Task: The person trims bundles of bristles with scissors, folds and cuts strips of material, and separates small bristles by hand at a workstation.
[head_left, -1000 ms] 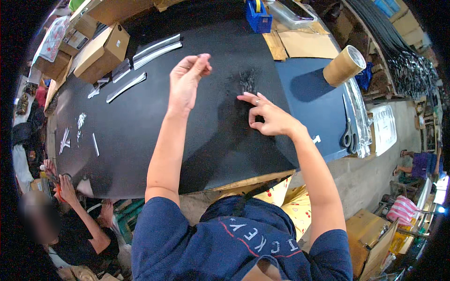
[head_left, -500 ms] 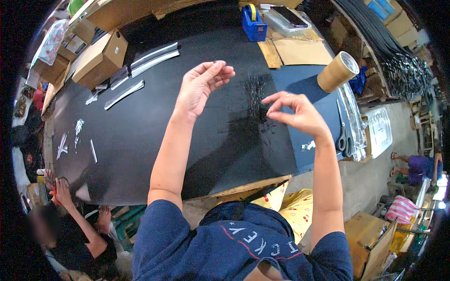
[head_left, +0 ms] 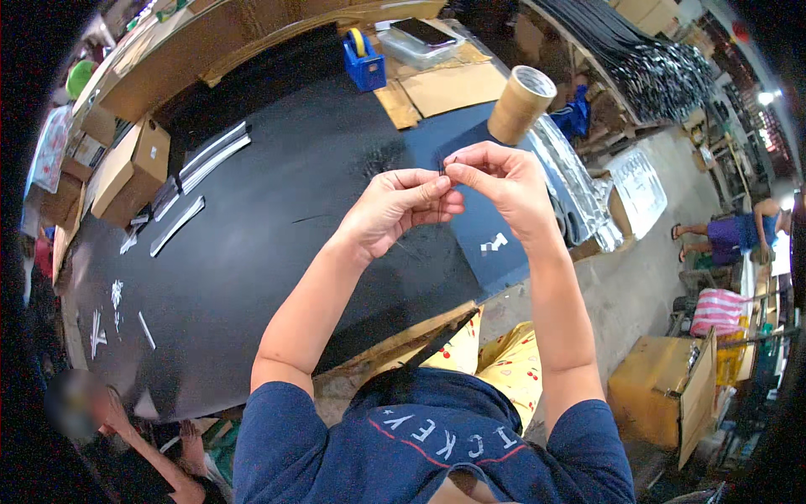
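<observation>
My left hand and my right hand meet above the right part of the black table, fingertips nearly touching. Both are closed in a pinch. Between them is a thin dark piece, too small for me to tell its kind. Behind my left hand, a loose heap of thin black strands lies on the table, and one stray strand lies to its left. Small white bits sit on the dark blue sheet below my right hand.
Beyond my hands stand a brown tape roll, a blue tape dispenser and flat cardboard. Scissors lie right of my right wrist. White strips and a carton are at the left. A co-worker's arm reaches in lower left.
My hands, apart before, have come together at the fingertips. My right hand has closed into a pinch at the thin dark piece. The whole view has shifted, with the table's things now further left.
</observation>
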The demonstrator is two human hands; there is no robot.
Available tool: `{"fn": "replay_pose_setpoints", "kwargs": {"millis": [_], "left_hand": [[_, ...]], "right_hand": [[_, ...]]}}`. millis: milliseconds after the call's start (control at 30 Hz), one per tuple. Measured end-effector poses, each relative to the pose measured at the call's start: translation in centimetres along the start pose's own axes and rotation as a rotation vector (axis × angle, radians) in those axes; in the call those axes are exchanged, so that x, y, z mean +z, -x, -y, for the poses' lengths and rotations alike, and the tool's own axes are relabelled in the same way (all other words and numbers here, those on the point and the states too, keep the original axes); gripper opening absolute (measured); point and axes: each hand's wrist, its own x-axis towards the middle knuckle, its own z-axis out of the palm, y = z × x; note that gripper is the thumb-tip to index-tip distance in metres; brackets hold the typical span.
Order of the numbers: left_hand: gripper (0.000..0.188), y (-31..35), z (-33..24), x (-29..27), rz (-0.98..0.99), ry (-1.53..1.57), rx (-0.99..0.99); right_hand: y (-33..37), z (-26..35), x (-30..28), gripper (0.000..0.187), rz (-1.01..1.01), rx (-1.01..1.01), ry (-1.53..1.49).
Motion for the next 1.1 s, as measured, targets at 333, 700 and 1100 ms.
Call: {"fn": "replay_pose_setpoints", "kwargs": {"millis": [333, 700, 1100], "left_hand": [[0.019, -2.0, 3.2, 4.4, 0.136, -0.032, -0.102], [0.020, -2.9, 4.5, 6.8, 0.143, -0.141, -0.142], [0.023, -3.7, 4.5, 6.9, 0.151, -0.140, -0.142]], "right_hand": [[5.4, 0.1, -4.3, 0.034, 0.032, -0.162, 0.056], [7.9, -0.4, -6.4, 0.029, -0.093, -0.222, 0.227], [8.6, -0.6, -6.4, 0.044, -0.120, -0.393, 0.563]]}}
